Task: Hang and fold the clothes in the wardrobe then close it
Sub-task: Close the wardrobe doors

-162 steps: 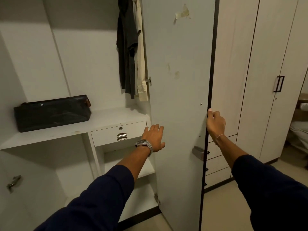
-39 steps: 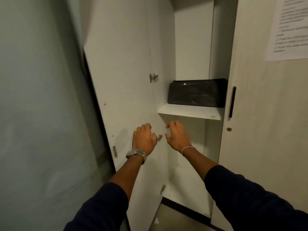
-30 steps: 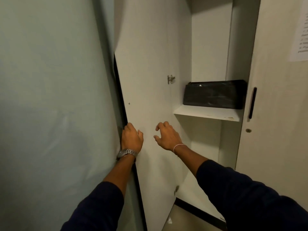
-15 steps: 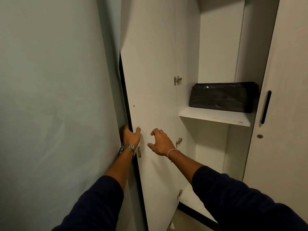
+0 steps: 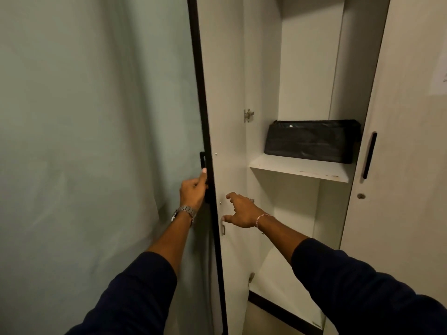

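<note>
So the left hand (image 5: 193,192) has its fingers wrapped around the black handle (image 5: 202,163) on the outer side of the left wardrobe door (image 5: 225,93), which stands open and nearly edge-on to the camera. The right hand (image 5: 242,211) is by the door's inner face with fingers spread loose, gripping nothing. Inside, a black bag (image 5: 312,141) sits on the shelf (image 5: 300,169). The right door (image 5: 399,165) looks closed.

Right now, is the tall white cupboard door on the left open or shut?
Open. The tall white door stands swung out, so the black bag inside shows. The left hand grips its black handle.
</note>
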